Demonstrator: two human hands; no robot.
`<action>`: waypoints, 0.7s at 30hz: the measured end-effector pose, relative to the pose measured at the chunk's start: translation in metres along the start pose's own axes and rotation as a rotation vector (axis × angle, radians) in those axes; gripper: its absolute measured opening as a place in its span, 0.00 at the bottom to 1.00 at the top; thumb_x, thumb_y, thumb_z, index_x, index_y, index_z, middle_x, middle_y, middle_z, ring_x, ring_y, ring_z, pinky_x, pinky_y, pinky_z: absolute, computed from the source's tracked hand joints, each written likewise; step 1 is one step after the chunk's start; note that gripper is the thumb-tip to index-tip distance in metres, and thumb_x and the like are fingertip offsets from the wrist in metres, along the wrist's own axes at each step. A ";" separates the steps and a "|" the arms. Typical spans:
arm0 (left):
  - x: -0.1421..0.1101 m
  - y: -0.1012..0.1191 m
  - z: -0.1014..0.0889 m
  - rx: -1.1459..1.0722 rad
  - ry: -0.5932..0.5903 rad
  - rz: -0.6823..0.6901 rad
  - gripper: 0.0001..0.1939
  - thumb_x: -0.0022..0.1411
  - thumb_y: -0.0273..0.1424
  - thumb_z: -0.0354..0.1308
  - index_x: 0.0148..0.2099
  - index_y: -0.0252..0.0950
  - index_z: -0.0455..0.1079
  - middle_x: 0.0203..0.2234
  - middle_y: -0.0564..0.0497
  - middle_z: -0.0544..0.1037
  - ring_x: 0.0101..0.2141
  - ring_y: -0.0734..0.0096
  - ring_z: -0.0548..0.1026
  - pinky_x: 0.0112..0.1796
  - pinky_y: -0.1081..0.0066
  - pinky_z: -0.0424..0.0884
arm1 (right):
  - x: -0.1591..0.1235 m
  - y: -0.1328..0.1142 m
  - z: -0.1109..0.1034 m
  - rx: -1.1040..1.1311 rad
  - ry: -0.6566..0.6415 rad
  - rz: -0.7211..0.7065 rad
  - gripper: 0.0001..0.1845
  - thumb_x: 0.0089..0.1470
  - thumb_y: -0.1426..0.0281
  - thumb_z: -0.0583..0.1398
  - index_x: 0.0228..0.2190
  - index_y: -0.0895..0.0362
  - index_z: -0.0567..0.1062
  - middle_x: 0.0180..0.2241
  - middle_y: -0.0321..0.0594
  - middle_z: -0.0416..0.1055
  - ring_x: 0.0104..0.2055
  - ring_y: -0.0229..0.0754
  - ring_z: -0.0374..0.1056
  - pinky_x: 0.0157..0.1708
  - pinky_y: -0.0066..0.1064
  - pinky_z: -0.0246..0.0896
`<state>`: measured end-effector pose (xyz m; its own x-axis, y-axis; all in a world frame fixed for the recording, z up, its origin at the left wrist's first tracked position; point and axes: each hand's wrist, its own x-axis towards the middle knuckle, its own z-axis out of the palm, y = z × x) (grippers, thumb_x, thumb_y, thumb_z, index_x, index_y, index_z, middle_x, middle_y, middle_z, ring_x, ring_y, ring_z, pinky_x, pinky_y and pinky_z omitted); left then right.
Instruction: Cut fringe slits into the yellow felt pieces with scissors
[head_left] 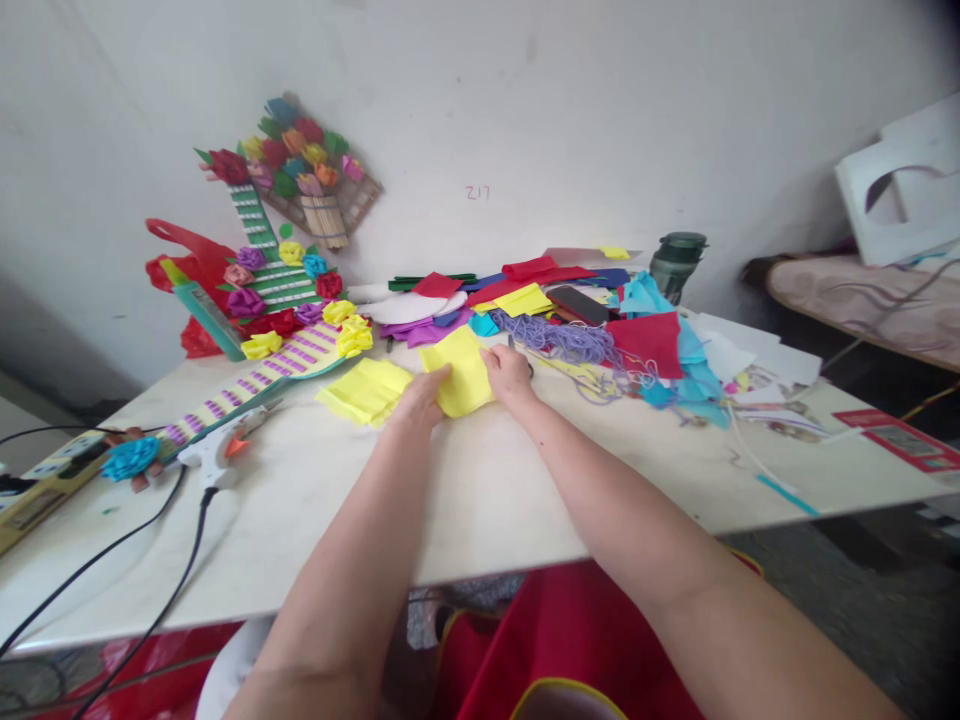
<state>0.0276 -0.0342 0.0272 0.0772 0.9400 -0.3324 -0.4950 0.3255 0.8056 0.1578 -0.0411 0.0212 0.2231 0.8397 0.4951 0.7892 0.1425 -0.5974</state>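
Both my hands rest on a yellow felt piece (463,372) lying on the white table (480,490). My left hand (421,397) pinches its lower left edge, fingers closed on the felt. My right hand (508,372) presses on its right edge with curled fingers. A second stack of yellow felt squares (365,390) lies just left of my left hand. Something dark, maybe scissors (529,368), peeks out by my right hand.
A pile of coloured felt sheets (525,290) and purple yarn (559,340) lies behind. A glue gun (225,447) with a black cord lies at the left near a power strip (45,480). Paper-flower crafts (285,280) lean on the wall. A green bottle (677,262) stands at the back right.
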 end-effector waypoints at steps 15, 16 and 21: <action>0.010 -0.024 0.013 0.197 0.163 0.391 0.20 0.46 0.43 0.61 0.37 0.32 0.67 0.32 0.43 0.75 0.29 0.65 0.75 0.29 0.70 0.71 | -0.007 -0.009 0.012 0.147 0.009 0.029 0.15 0.51 0.66 0.52 0.16 0.55 0.62 0.16 0.33 0.58 0.21 0.36 0.50 0.25 0.29 0.44; 0.010 -0.024 0.013 0.179 0.131 0.389 0.20 0.45 0.41 0.62 0.36 0.32 0.68 0.31 0.43 0.75 0.29 0.64 0.75 0.30 0.69 0.71 | -0.007 -0.009 0.013 0.171 0.009 0.035 0.15 0.50 0.66 0.52 0.15 0.55 0.61 0.15 0.33 0.57 0.21 0.36 0.50 0.25 0.29 0.44; 0.009 -0.023 0.012 0.167 0.137 0.353 0.14 0.43 0.35 0.63 0.31 0.30 0.68 0.28 0.42 0.75 0.28 0.62 0.75 0.29 0.67 0.71 | -0.006 -0.008 0.015 0.284 -0.004 0.070 0.15 0.49 0.66 0.53 0.14 0.55 0.58 0.15 0.32 0.55 0.21 0.36 0.50 0.25 0.29 0.46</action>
<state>0.0500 -0.0324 0.0114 -0.1943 0.9781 -0.0743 -0.3222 0.0079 0.9467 0.1415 -0.0394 0.0134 0.2686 0.8548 0.4440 0.5798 0.2246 -0.7832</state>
